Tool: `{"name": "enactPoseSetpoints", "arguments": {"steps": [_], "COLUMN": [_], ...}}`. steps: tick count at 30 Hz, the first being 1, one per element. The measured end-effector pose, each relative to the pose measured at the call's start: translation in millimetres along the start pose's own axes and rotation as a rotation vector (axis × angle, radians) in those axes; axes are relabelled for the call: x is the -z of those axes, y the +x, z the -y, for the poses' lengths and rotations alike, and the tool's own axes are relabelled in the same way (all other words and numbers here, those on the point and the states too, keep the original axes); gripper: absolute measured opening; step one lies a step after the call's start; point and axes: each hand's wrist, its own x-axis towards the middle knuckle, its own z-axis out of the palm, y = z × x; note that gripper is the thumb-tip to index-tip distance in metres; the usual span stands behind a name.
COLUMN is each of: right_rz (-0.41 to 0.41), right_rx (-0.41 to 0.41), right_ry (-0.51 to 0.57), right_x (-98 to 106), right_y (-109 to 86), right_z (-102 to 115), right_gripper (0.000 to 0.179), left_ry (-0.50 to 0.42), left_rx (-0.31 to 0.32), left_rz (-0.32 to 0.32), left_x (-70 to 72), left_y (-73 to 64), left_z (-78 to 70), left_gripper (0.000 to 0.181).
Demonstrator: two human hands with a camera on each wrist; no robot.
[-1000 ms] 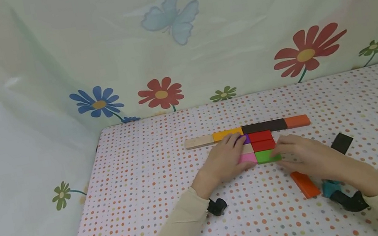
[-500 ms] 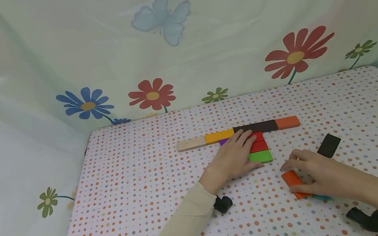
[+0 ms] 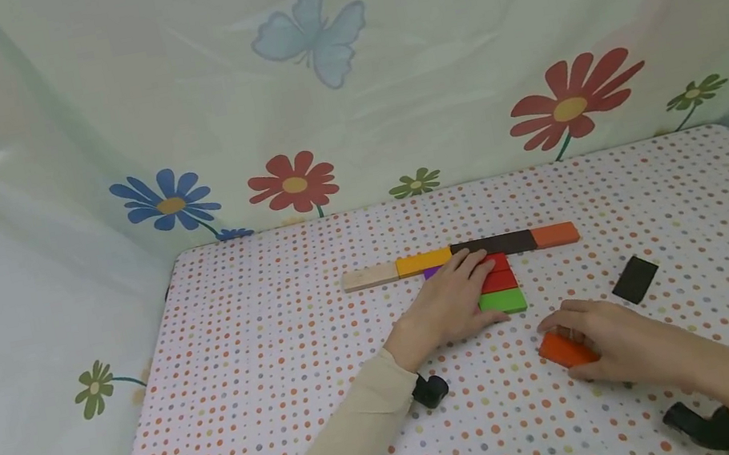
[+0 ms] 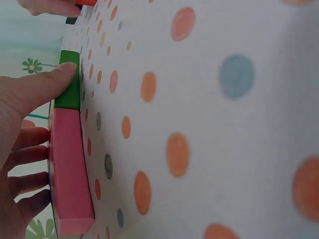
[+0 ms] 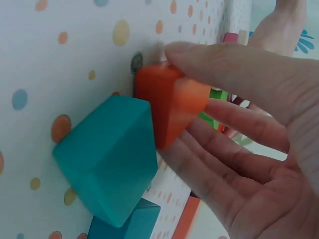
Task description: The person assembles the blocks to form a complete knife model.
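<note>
My left hand rests over a group of flat blocks. Its thumb touches the green block and its fingertips reach the red blocks. A purple block shows at its far side. In the left wrist view a pink block lies end to end with the green one, the fingers behind it. To the right, my right hand holds an orange block between thumb and fingers. Right beside that block in the right wrist view is a teal block, hidden from the head camera.
Behind the group runs a row of natural wood, yellow, black and orange blocks. A single black block lies beyond the right hand. The table has a dotted cover and meets a flowered backdrop.
My right hand has left the block group, come nearer me, and taken hold of the orange block, which has turned. My left hand has shifted rightward over the group, then stayed still.
</note>
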Motion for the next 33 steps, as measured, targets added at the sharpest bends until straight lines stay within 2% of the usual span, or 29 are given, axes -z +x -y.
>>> {"name": "enactPoseSetpoints", "arguments": {"steps": [4,7,16,21,26,33], "right_rz": [0.018,-0.009,-0.179,-0.232,-0.238,-0.201], "right_rx": [-0.013,0.001,0.063,0.040,0.048,0.030], "right_ry": [-0.031,-0.058,-0.152,-0.185,-0.201,-0.200], "right_x": [3.9,7.6,28.0,36.4,39.3,38.9], "right_y": [4.4,7.9,33.5,51.6,68.3,82.6], "right_z": [-0.7,-2.6,-12.0,-23.1,-31.7,-35.2], "right_gripper": [0.048,0.046,0.044,0.048,0.046,0.045], "left_ry": [-0.009,-0.010,-0.011,-0.027,-0.037,-0.021], "left_rx": [-0.005,-0.010,-0.011,-0.018,-0.018,-0.012], "left_rz": [-0.004,-0.002,-0.002,-0.001,0.011,0.011], "left_x": [-0.6,-0.8,-2.5,-3.0,-3.8,-4.1], "left_y": [-0.7,-0.7,0.8,1.1,1.9,1.5], "left_z": [2.8,3.1,4.7,4.1,3.3,5.2], "left_gripper": [0.079,0.079,0.080,0.081,0.081,0.082]}}
